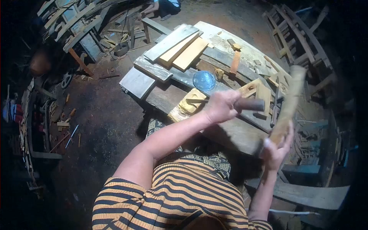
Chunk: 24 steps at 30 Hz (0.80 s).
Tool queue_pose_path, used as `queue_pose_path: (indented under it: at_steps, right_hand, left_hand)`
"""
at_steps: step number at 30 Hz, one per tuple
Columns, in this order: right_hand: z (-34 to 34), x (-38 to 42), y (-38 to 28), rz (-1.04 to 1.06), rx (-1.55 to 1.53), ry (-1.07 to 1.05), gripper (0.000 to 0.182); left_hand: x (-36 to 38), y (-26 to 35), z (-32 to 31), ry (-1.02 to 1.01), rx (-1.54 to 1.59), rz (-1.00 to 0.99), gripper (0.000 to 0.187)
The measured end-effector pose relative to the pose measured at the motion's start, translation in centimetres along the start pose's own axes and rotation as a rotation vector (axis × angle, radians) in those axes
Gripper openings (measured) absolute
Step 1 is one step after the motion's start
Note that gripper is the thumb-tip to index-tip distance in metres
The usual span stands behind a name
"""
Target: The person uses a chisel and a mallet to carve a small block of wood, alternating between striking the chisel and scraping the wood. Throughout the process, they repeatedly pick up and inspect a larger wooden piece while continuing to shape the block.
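My left hand (pixel 222 107) is closed around a chisel (pixel 250 104), its thick wooden handle sticking out to the right. The dark blade points left onto a pale yellow wood block (pixel 191 100) at the near edge of the workbench (pixel 165 99). In my right hand (pixel 278 149) is a round wooden club (pixel 293 92), gripped at its lower end and raised upright to the right of the chisel handle. The club and hand are slightly blurred. A shiny blue round object (pixel 204 80) lies just beyond my left hand.
Several planks (pixel 174 48) are stacked on the far left of the bench. Cut wood pieces (pixel 253 90) and a dark metal tool (pixel 275 107) lie at the right. Timber racks (pixel 295 34) stand behind, and a person (pixel 165 7) is low down at the back.
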State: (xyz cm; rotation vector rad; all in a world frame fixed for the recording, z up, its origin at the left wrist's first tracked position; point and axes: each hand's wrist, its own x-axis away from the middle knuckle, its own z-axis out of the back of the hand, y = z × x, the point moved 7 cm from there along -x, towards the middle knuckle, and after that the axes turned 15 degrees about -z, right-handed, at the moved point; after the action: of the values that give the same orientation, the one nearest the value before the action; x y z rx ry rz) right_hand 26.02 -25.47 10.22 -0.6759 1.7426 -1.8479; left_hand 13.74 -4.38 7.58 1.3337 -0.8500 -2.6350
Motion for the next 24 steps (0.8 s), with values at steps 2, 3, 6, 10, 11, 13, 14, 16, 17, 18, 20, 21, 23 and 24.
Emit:
queue_pose_path:
  at_steps: [2, 3, 6, 10, 11, 13, 14, 16, 17, 18, 20, 21, 23, 24]
  right_hand:
    - [1.2, -1.3, -0.4, -0.065, -0.066, 0.157, 0.085]
    - [0.7, -2.4, -1.1, 0.143, -0.107, 0.148, 0.082]
    - [-0.3, -5.5, 0.0, 0.146, 0.310, 0.171, 0.080]
    - [-3.6, -11.9, 6.2, 0.054, 0.598, 0.099, 0.079]
    - [-4.6, -13.1, 6.9, -0.014, 0.683, 0.093, 0.079]
    - [-5.7, -14.9, 8.0, -0.033, 0.726, 0.089, 0.078]
    - [-6.2, -15.2, 8.0, -0.077, 0.828, 0.123, 0.078]
    - [-7.0, -15.7, 8.6, -0.159, 1.018, 0.112, 0.078]
    - [-6.9, -15.7, 8.7, -0.154, 1.020, 0.099, 0.078]
    - [-6.9, -15.5, 8.9, -0.138, 1.052, 0.053, 0.076]
    - [-7.0, -14.1, 7.5, -0.153, 1.068, -0.044, 0.066]
    - [-6.5, -13.6, 6.8, -0.030, 0.895, -0.094, 0.056]
    - [-6.5, -9.7, 3.7, -0.276, 0.468, -0.374, 0.050]
    - [-6.1, -7.5, 2.9, -0.284, 0.485, -0.508, 0.051]
  left_hand:
    - [-0.8, 0.6, 2.2, 0.175, 0.140, -0.030, 0.017]
    - [-1.1, 0.9, 3.7, 0.297, 0.242, -0.076, 0.019]
    - [-0.4, -0.4, 7.3, 0.484, 0.471, 0.117, 0.018]
    - [0.4, 0.0, 12.6, 0.698, 0.502, 0.144, 0.016]
    - [0.7, 0.3, 13.3, 0.674, 0.463, 0.174, 0.016]
    - [0.4, 2.2, 14.0, 0.607, 0.350, 0.083, 0.013]
    - [0.3, 3.3, 13.8, 0.517, 0.292, 0.045, 0.013]
    - [-0.6, 5.0, 13.1, 0.292, 0.267, -0.216, 0.027]
    - [0.7, 4.8, 12.3, 0.166, 0.058, -0.087, 0.032]
    - [1.2, 5.0, 11.2, 0.093, 0.023, -0.071, 0.031]
    - [2.6, 4.5, 7.6, -0.085, -0.012, -0.076, 0.029]
    - [3.4, 4.3, 5.8, -0.188, -0.013, -0.096, 0.029]
    - [4.7, 4.9, 2.7, -0.439, -0.018, -0.109, 0.031]
    - [5.2, 5.4, 1.4, -0.561, -0.018, -0.118, 0.031]
